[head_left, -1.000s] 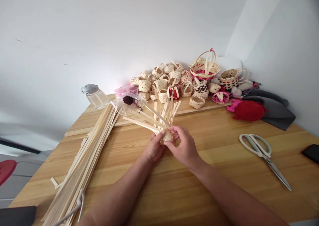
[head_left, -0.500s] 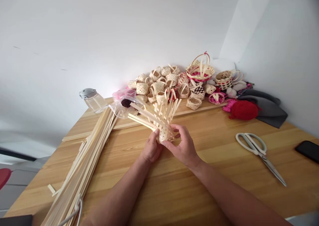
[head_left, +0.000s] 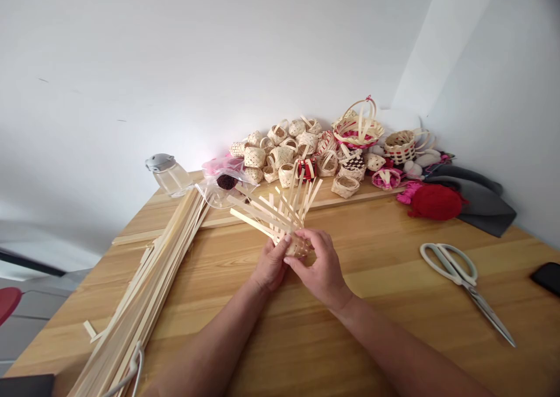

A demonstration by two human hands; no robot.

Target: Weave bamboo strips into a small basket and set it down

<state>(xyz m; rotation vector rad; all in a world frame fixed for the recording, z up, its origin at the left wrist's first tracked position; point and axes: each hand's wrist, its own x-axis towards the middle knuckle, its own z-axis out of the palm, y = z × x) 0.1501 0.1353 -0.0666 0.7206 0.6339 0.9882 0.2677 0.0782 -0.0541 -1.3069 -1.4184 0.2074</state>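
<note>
My left hand [head_left: 270,264] and my right hand [head_left: 319,266] meet over the middle of the wooden table [head_left: 394,304]. Both are closed on a small half-woven basket [head_left: 297,244] of pale strips. Its loose strip ends [head_left: 275,207] fan up and away from my fingers toward the far side. My left fingers pinch its left side, my right fingers wrap its right side and front.
A long bundle of pale strips [head_left: 153,286] lies along the left. A heap of small finished baskets [head_left: 306,152] fills the far corner, with a larger pink-trimmed basket [head_left: 359,126]. White scissors [head_left: 464,283], red yarn [head_left: 435,201], a jar [head_left: 168,172], a clear plastic bag [head_left: 221,181] and a black phone [head_left: 546,277] lie around.
The basket has turned in my hands; its woven body showed more half a second ago and is now more covered by my right fingers. The hands stay in place.
</note>
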